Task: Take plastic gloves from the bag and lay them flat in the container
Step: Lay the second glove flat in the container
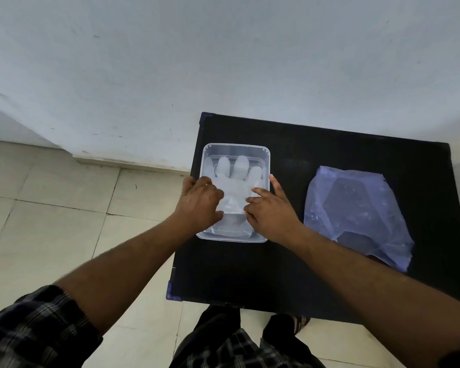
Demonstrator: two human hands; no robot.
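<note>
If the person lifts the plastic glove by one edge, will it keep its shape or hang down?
The glove looks thin and translucent, so it would probably droop. It seems very light, so it may shift easily. Both hands press it flat.

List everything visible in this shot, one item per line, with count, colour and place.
container: one, clear plastic, left half of the table.
plastic glove: at least one, translucent white, lying flat in the container, fingers pointing away from the person.
bag: one, translucent bluish, right half of the table, apart from the container.
table: one, black top with purple corner caps, against the wall.
wall: pale, behind the table.
floor: cream tiles, to the left and below.
left hand: pressing the glove's left side.
right hand: pressing the glove's right side.
sleeves: dark checked, bottom corners.
foot: dark sandal, under the table's near edge.
</note>
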